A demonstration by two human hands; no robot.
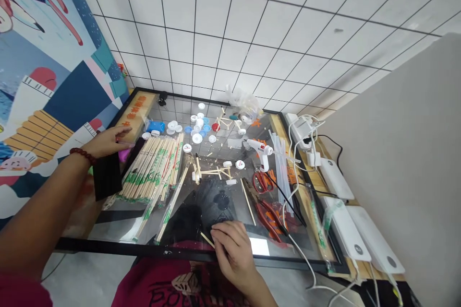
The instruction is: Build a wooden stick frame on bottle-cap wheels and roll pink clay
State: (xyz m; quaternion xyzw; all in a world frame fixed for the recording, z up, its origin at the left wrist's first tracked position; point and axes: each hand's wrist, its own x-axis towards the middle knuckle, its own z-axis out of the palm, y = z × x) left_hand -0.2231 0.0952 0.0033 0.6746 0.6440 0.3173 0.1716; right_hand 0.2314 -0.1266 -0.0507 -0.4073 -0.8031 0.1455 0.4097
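Observation:
My left hand point(111, 141) is at the left edge of the glass table, above a black flat piece point(107, 176), its fingers partly bent; what it holds, if anything, is unclear. Near the front edge my right hand point(230, 244) is closed around one end of a short wooden stick point(207, 240). A small stick frame with white caps point(214, 171) lies mid-table. Left of it are many wrapped chopsticks point(153, 165). Behind it lie white and blue bottle caps point(197, 138). A second stick frame point(226, 121) stands farther back.
On the right are a white glue gun point(264, 151), red-handled scissors point(262, 182), red-handled pliers point(268, 218) and clear glue sticks point(283, 172). White power strips point(345, 230) and cables line the right edge. A plastic bag point(247, 108) sits at the back by the tiled wall.

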